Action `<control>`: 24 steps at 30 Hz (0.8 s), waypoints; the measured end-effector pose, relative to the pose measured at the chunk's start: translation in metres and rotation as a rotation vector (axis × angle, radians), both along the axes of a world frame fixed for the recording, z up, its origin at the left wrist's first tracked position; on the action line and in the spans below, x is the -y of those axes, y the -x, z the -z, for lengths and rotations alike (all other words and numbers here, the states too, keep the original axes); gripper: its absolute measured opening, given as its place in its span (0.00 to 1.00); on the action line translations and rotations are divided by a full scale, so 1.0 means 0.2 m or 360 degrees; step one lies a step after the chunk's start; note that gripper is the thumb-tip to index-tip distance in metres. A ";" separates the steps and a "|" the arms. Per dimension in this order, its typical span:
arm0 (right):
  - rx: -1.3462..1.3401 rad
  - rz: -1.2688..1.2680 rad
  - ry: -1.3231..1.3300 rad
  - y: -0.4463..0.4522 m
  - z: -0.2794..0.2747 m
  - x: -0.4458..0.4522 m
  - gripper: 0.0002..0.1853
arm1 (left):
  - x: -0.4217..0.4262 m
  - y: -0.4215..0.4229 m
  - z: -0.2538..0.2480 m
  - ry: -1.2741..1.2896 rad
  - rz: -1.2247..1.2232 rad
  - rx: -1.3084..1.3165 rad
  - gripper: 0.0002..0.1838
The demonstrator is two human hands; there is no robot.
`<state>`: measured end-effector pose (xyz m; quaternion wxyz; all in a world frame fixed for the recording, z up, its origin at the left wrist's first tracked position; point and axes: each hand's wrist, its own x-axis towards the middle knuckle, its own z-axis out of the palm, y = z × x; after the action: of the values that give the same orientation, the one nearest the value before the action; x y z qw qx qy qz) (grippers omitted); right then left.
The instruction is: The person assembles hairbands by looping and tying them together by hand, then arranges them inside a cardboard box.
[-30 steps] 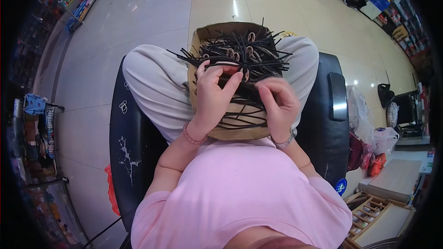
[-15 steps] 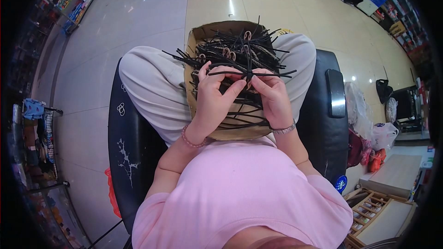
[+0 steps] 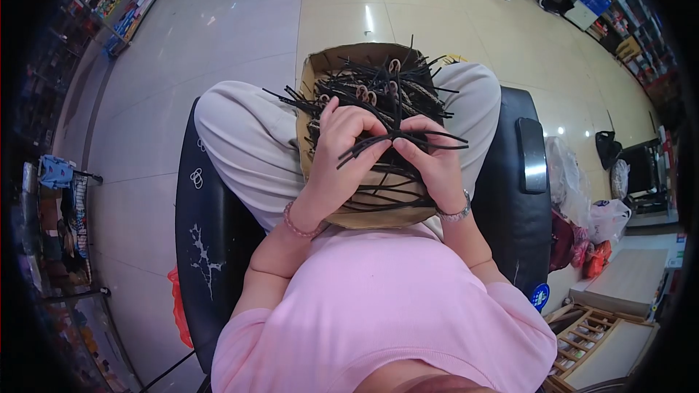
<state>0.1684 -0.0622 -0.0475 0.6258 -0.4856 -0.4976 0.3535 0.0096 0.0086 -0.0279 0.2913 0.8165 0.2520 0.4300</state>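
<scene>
A bunch of thin black cords [image 3: 395, 113] meets at a small knot between my two hands, with loose ends spreading left, right and upward. My left hand [image 3: 345, 140] pinches the cords by the knot between thumb and index finger, its other fingers curled behind. From the other side, my right hand [image 3: 432, 158] grips the same cords with thumb and fingers close to the knot. Both hands are above a cardboard box [image 3: 309, 76] on my lap. Inside it lie many more black cords [image 3: 338, 81], some braided, with several brown loop-shaped pieces [image 3: 362, 92] among them.
I sit in a black chair whose left armrest [image 3: 200, 247] is cracked and carries white rings [image 3: 196, 178]. A dark glossy device [image 3: 532, 154] rests on the right armrest. Plastic bags [image 3: 606, 220] and a wooden rack [image 3: 582, 338] stand at the right. Shelves [image 3: 120, 0] line the left.
The cord ends on the left have fanned out downward and those on the right have spread apart. My thumbs have drawn closer together at the knot. The whole view has shifted slightly.
</scene>
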 end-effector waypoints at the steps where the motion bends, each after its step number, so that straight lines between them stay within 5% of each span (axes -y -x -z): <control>1: 0.0100 0.0011 -0.0061 0.00 0.00 0.00 0.08 | 0.00 0.00 -0.01 -0.0103 -0.0016 -0.0007 0.06; 7: 0.0221 0.0097 -0.0129 0.00 -0.03 -0.02 0.07 | 0.02 -0.05 -0.08 -0.0644 -0.0219 -0.0131 0.07; 11: 0.0389 0.0192 -0.0367 -0.01 -0.04 -0.01 0.08 | 0.04 -0.05 -0.06 0.0252 0.0045 0.0054 0.07; 24: 0.0490 -0.0049 -0.0304 -0.01 -0.07 0.01 0.09 | -0.06 0.06 -0.08 0.0524 0.0583 -0.0129 0.06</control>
<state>0.1706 -0.0648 -0.0344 0.5800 -0.4647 -0.6261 0.2358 -0.0015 0.0208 -0.0121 0.4833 0.8067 0.1780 0.2900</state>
